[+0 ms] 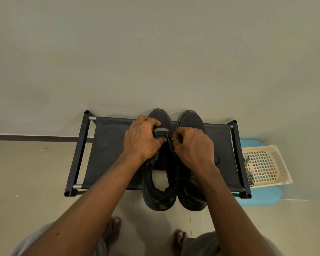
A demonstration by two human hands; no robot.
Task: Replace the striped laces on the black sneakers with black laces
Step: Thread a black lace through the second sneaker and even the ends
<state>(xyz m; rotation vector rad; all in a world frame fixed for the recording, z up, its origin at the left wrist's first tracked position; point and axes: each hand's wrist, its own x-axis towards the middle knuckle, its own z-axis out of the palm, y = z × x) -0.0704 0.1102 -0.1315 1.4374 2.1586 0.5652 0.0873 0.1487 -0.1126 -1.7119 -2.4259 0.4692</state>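
Two black sneakers sit side by side on a low shoe rack (109, 145) against the wall. They lie lengthwise, toes to the wall, heels toward the person. The left sneaker (161, 193) gapes open, its pale insole showing; the right sneaker (190, 119) is mostly hidden under an arm. The left grip (142, 139) curls over the left sneaker's tongue and clamps it. The right grip (194, 145) is narrow, pinching a black lace (181, 179) at the eyelets. Striped laces (249, 176) hang over a basket (266, 163) beside the rack.
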